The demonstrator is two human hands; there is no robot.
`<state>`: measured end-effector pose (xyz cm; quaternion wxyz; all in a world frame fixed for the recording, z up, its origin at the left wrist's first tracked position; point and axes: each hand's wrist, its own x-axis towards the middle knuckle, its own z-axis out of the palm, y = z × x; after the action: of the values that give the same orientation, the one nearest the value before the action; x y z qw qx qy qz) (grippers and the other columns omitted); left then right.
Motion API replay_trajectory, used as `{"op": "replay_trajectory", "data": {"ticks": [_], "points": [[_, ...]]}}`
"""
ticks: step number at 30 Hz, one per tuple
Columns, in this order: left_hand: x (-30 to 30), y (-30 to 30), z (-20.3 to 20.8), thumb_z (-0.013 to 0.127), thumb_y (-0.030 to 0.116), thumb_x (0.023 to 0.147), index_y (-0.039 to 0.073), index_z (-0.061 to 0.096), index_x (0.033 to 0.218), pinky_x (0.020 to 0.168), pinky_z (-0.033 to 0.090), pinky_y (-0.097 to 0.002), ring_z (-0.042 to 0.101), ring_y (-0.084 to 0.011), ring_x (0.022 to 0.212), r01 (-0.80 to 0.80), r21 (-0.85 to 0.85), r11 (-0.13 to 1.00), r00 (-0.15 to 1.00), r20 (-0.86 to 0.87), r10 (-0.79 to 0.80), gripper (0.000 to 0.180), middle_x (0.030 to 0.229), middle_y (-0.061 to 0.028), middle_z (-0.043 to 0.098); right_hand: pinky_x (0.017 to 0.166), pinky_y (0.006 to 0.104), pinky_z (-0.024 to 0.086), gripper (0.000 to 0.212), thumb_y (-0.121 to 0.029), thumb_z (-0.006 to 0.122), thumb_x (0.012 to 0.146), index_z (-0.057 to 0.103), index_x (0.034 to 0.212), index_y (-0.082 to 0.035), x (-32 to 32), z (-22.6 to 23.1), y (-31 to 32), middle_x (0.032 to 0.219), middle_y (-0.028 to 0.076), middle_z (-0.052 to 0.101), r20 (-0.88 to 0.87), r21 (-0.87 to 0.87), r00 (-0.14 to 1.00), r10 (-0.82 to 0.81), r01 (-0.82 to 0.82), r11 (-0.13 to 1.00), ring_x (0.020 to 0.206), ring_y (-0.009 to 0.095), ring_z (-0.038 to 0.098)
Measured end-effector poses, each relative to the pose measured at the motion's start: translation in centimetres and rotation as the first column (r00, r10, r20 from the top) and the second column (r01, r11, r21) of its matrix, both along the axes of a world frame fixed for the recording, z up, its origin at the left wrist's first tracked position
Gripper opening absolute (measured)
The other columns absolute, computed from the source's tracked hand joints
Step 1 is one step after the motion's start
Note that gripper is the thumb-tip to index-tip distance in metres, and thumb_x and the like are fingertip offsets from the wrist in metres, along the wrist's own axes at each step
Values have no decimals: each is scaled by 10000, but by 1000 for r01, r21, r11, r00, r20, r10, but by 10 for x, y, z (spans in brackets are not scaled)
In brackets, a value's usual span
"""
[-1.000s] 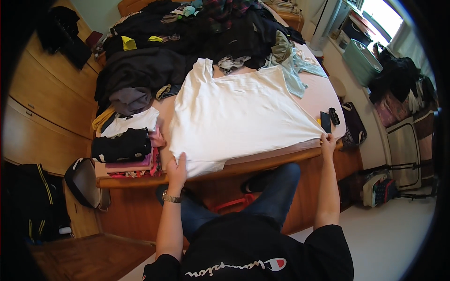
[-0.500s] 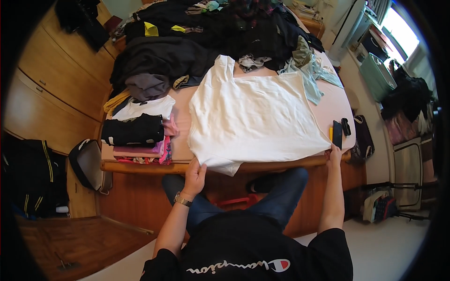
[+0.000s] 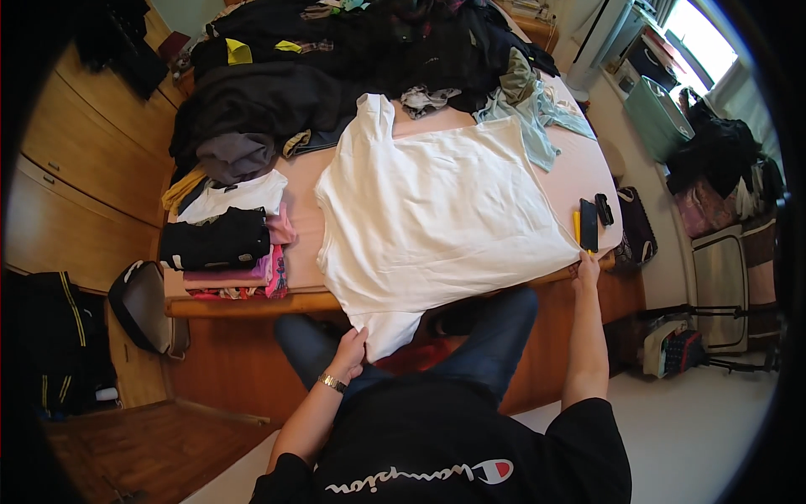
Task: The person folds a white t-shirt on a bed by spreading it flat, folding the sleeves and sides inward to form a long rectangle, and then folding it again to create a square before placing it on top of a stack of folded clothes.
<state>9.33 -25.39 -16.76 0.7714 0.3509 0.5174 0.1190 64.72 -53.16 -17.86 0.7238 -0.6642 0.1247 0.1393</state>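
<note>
A white T-shirt (image 3: 437, 210) lies spread sideways over the front of the bed (image 3: 304, 252), one sleeve pointing to the far side. Its near sleeve hangs past the wooden bed edge, and my left hand (image 3: 348, 349) pinches that sleeve's end. My right hand (image 3: 585, 267) is closed on the shirt's near right corner, at the bed's edge. Just beyond that hand lie a dark phone-like slab (image 3: 588, 225), a yellow object (image 3: 577, 227) and a small black item (image 3: 603, 210). Left of the shirt stands a stack of folded clothes (image 3: 217, 239), a black garment on top.
Dark clothes (image 3: 252, 101) heap across the far side of the bed. Pale blue garments (image 3: 541, 126) lie at the far right. An open dark case (image 3: 143, 307) stands on the floor at left, beside wooden cabinets (image 3: 84, 176). A green bin (image 3: 661, 118) sits by the window.
My left hand has pulled the near sleeve toward me, off the bed edge. My right hand stays at its corner. The whole view has shifted slightly.
</note>
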Motion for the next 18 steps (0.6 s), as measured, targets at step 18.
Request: {"op": "replay_trajectory", "data": {"ticks": [18], "points": [[17,75,-23,750,252,845,18,558,972,696,501,-304,595,-178,776,122,794,596,919,-317,235,328,885,-81,615,601,314,512,249,-52,682,869,589,1099,-66,-20,-33,4,951,49,654,-170,5,974,-149,152,988,769,185,633]]}}
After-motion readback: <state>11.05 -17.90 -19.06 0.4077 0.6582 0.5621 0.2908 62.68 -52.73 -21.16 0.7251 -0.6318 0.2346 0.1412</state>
